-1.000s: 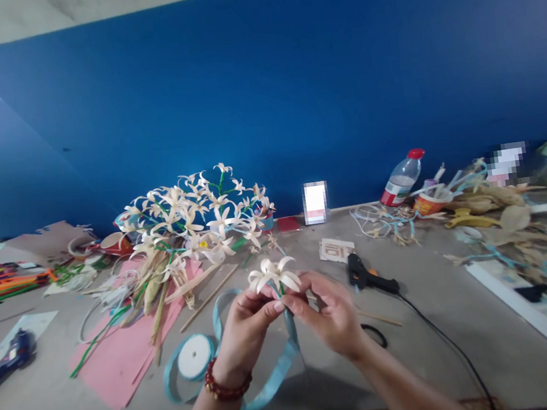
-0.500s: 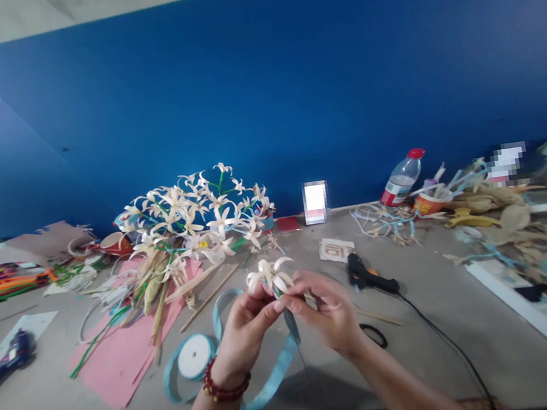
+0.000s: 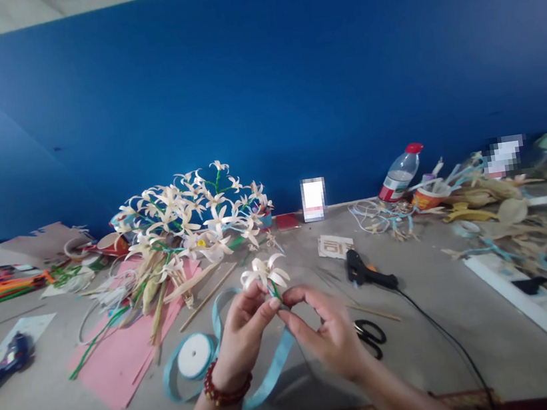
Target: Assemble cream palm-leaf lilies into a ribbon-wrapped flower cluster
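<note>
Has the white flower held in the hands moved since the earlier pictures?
Yes. The white flower has shifted slightly left, widening its gap from the black glue gun, which lies in the same place.

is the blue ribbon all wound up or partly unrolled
Partly unrolled: loose lengths of blue ribbon show outside the spool, on both sides of the left hand.

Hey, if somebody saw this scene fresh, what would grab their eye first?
Probably the big blue wall filling the upper view, with a cluster of white flowers in front of it, left of centre. Next, low in the middle, the hands meet at the green stem of a single white flower, with light blue ribbon curving below.
</note>
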Motion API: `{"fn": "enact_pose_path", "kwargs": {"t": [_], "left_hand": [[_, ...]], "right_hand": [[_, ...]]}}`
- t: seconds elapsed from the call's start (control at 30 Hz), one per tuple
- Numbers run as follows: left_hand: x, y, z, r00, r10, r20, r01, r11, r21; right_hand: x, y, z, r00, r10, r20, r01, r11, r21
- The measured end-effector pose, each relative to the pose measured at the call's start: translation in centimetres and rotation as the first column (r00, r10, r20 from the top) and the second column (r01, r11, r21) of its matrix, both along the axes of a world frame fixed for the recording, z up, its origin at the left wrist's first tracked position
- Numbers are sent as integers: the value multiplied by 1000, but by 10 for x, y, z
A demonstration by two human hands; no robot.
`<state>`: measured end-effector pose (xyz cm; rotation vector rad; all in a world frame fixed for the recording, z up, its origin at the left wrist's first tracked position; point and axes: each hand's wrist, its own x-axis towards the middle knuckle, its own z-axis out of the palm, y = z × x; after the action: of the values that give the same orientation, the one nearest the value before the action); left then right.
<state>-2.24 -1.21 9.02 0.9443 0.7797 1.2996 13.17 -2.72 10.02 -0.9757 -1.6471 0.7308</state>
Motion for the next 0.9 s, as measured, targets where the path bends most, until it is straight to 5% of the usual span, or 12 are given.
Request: {"fn": "enact_pose_path", "kwargs": {"t": [0.43, 0.63, 0.77, 0.9], "left_hand": [[-4, 2, 6, 993, -118, -29, 120, 988, 97], [-3, 1, 8, 980, -194, 49, 190, 979, 77], [-2, 1, 10, 960, -264, 93, 257, 963, 77], [-3, 2, 10, 945, -314, 86, 307, 948, 82]], "right_hand": [[3, 4, -3, 978, 105, -182, -115, 992, -50], [2, 10, -6, 822, 197, -535, -422, 841, -339], [6, 13, 0, 781, 287, -555, -527, 779, -339], [9, 14, 2, 773, 319, -549, -543, 780, -311]]}}
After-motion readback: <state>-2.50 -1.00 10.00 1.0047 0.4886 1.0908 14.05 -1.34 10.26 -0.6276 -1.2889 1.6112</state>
